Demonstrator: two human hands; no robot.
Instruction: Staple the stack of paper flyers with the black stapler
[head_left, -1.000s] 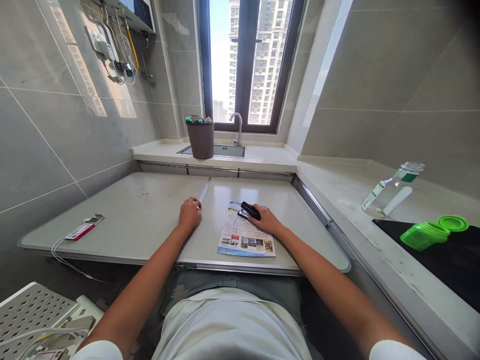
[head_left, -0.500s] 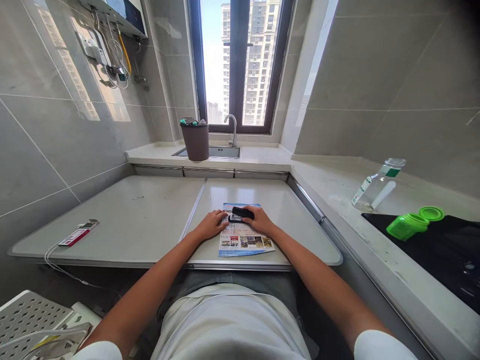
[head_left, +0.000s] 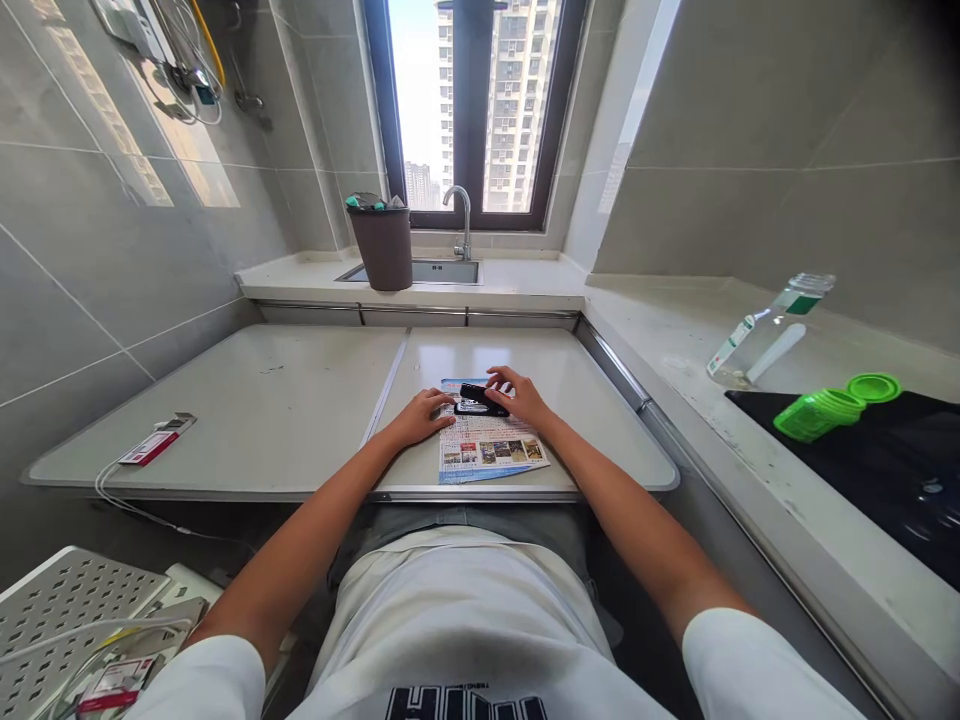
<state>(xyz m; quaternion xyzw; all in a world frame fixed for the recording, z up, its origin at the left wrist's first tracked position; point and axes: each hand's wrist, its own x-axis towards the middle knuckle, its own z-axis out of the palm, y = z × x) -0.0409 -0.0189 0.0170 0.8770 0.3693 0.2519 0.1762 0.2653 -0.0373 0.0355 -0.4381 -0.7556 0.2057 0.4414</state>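
A black stapler (head_left: 481, 401) lies on a printed leaflet (head_left: 491, 450) on the white folding table, its top arm raised apart from its base at the left end. My right hand (head_left: 521, 396) is at the stapler's right end, fingers spread, the index finger lifted above it and the thumb close to its body; whether the thumb touches is too small to tell. My left hand (head_left: 421, 416) rests by the leaflet's left edge, fingers stretched out, fingertips near the stapler's left end.
A red and white box (head_left: 157, 440) with a white cable lies on the table (head_left: 300, 410) at left. Behind stand a brown bin (head_left: 380, 245) and a sink tap (head_left: 466, 215). Along the right counter are a clear bottle (head_left: 772, 330) and a green open container (head_left: 821, 414).
My right hand has loosened from the stapler, its fingers now spread and raised. My left hand stays by the leaflet. The view has tilted down a little.
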